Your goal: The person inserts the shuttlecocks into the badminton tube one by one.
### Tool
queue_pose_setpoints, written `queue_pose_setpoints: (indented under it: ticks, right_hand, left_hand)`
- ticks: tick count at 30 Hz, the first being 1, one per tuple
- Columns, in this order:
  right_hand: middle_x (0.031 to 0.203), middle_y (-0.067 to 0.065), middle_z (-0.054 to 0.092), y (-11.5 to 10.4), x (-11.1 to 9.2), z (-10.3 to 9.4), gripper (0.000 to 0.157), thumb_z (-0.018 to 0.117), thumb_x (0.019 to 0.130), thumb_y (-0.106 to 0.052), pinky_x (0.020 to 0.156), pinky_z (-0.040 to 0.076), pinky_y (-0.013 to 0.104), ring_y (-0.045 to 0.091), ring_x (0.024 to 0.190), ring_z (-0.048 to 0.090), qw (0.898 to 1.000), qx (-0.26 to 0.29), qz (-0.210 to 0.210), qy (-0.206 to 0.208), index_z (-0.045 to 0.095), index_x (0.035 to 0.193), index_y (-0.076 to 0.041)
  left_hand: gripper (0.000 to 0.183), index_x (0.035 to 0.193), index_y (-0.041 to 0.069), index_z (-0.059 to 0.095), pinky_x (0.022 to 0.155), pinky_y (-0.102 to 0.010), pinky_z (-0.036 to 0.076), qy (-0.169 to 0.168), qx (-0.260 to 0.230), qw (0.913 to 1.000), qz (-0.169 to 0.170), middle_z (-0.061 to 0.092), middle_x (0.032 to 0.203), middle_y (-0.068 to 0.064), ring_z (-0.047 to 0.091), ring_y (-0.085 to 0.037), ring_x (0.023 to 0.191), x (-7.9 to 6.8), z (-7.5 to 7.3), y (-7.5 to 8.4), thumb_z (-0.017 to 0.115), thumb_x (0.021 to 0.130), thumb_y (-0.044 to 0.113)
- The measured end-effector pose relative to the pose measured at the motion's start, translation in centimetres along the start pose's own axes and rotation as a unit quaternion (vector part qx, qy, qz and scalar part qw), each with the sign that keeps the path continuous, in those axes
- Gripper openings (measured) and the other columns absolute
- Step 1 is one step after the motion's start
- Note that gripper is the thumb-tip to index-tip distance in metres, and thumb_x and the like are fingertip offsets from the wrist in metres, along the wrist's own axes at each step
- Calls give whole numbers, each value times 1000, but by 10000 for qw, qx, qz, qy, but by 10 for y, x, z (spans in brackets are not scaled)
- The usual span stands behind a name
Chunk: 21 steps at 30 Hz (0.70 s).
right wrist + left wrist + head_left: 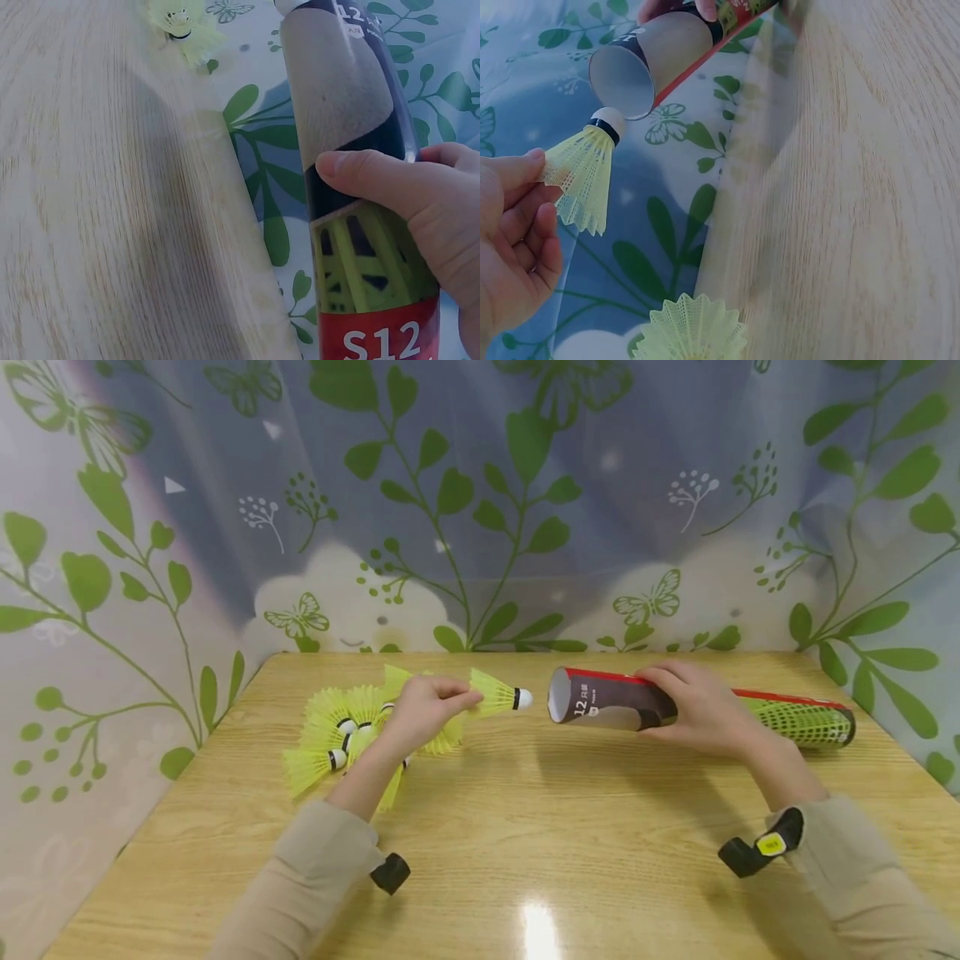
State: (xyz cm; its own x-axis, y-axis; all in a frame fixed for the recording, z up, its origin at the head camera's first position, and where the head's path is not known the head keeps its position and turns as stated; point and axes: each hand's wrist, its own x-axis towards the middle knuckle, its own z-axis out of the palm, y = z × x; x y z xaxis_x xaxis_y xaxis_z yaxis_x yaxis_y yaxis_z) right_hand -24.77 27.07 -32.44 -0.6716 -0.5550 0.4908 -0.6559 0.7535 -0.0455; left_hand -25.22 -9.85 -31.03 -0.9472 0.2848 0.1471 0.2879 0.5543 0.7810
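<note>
My left hand [429,708] pinches a yellow shuttlecock [495,695] by the rim of its skirt. Its white cork tip, ringed by a black band, points right at the mouth of a shuttlecock tube [615,700], a short gap away. In the left wrist view the cork [610,117] overlaps the tube's lower rim. Around the tube's middle, my right hand [701,706] holds it tilted on its side, open end facing left. Printed black, grey, green and red, the tube [345,82] reads "S12" in the right wrist view.
A pile of yellow shuttlecocks [337,727] lies on the wooden table [480,827], beside and behind the left hand. A patterned curtain [480,527] hangs along the table's back edge. Black wrist cameras [391,873] sit at both cuffs.
</note>
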Motion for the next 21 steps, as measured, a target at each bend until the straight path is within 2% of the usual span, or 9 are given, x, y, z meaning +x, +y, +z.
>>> queue_pose_setpoints:
  ticks: [5,10,16,21]
  right_hand:
    - [116,17,56,-4,2,-1,72,87,60,-27,86,41,54,37,105,53,9997,40,89,-214,56,121,-4]
    - [115,17,56,-6,4,-2,72,87,61,-26,84,42,55,37,103,54,9996,18,81,-257,55,121,-4]
    - [115,18,56,-3,5,0,73,88,59,-28,84,42,55,38,103,54,9998,-32,-27,-198,56,120,-3]
    - [115,18,56,-3,4,1,74,88,59,-28,85,42,55,38,104,53,9997,-22,-45,-239,56,121,-3]
  left_hand:
    - [27,101,15,74,83,-40,48,-126,50,9999,44,70,102,-1,60,-19,101,5,3,5,62,90,36]
    - [26,100,15,74,86,-41,48,-157,-14,9999,58,71,97,2,61,-18,101,10,8,12,63,89,36]
    - [23,98,11,75,77,-33,51,-158,-35,9993,340,71,94,-2,64,-15,89,17,17,21,64,89,30]
    - [20,95,11,75,61,-26,42,-297,198,9982,473,71,91,-1,53,-11,69,20,26,24,64,90,27]
